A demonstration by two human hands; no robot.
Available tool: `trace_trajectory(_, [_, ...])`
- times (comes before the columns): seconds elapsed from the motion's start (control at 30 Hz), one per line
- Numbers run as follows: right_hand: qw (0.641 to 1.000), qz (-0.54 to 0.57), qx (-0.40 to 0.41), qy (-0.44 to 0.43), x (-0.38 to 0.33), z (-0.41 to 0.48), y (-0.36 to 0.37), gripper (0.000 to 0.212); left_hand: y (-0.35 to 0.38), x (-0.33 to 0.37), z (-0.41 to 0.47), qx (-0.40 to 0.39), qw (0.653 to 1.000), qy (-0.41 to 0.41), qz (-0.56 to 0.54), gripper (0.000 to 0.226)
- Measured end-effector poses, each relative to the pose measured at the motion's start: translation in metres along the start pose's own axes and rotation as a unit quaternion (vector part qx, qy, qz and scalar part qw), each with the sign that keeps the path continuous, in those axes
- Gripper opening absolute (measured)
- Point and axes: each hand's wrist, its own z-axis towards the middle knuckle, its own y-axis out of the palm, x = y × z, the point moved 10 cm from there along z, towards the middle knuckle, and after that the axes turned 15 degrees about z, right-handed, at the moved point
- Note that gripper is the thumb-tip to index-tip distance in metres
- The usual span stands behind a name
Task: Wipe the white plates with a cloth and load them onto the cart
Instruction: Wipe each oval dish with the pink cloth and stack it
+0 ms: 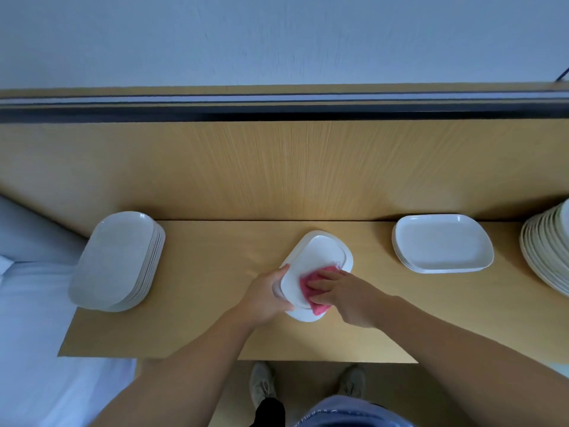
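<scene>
Both hands meet mid-table: my left hand (271, 295) grips the rim of one glossy white plate (320, 254), a rounded rectangle, while my right hand (345, 295) presses its fingers on one fuzzy pink cloth (308, 285) lying on it. A second plate seems to lie underneath. On the wood-grain table (215, 272) I count three piles: left stack (114, 260) and right stack (443, 241), white and oblong, and a cream, rounder far-right stack (545, 251)

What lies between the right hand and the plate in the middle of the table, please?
A pink cloth, pressed by the right hand onto the plate, whose edge the left hand grips; the head view shows this.
</scene>
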Motion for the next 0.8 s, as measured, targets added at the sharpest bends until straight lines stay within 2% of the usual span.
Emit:
trace_trajectory(0.1, [0.996,0.032,0.078,-0.002,0.006,-0.008,-0.032,0.061,0.001,0.002,-0.007,-0.001,0.999,-0.020,-0.040,0.061])
trace_trajectory(0.2, [0.989,0.035,0.142,-0.027,0.005,-0.014,-0.065,0.065,-0.009,-0.002,-0.018,0.043,0.991,-0.098,-0.081,0.055])
trace_trajectory(0.37, [0.975,0.031,0.194,-0.101,-0.024,-0.016,-0.113,0.053,-0.031,0.015,-0.040,0.102,0.984,-0.123,-0.078,0.017])
trace_trajectory(0.57, [0.962,0.058,0.212,-0.161,-0.038,-0.011,-0.132,0.056,-0.061,0.021,-0.080,0.220,0.962,-0.159,-0.015,0.019])
trace_trajectory(0.8, [0.947,0.075,0.231,-0.212,-0.066,0.006,-0.125,0.051,-0.104,-0.003,-0.140,0.344,0.918,-0.196,-0.020,0.005])
